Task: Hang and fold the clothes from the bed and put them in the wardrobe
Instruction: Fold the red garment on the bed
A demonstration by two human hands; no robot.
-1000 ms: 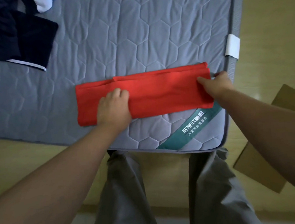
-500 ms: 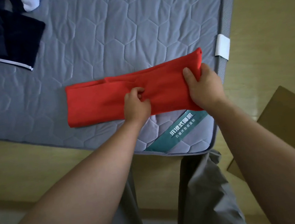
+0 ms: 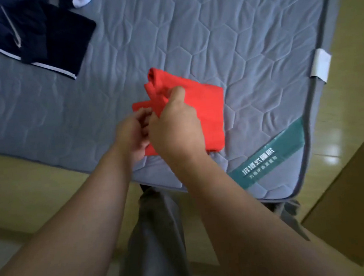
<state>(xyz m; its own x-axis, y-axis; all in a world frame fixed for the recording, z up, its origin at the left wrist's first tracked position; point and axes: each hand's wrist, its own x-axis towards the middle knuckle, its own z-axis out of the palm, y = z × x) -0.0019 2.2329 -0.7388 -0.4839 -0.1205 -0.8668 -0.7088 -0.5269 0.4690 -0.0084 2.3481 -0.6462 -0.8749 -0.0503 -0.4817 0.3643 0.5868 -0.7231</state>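
near the bed's (image 3: 190, 39) front edge the left hand (image 3: 133, 135) curls its fingers (image 3: 142, 117) onto the red garment's (image 3: 207, 109) left corner, probably to anchor it. the right hand (image 3: 176, 127) pinches the doubled-over end, likely squaring the fold. farther back, dark navy clothes (image 3: 38, 38) lie unfolded.

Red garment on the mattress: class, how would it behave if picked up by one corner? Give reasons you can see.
The garment would probably flop and unfold: its upper end bunches loosely where the right hand pinches it. It is likely light, since the folded layers lie thin and nearly flat. It should hardly slide on the quilted mattress.
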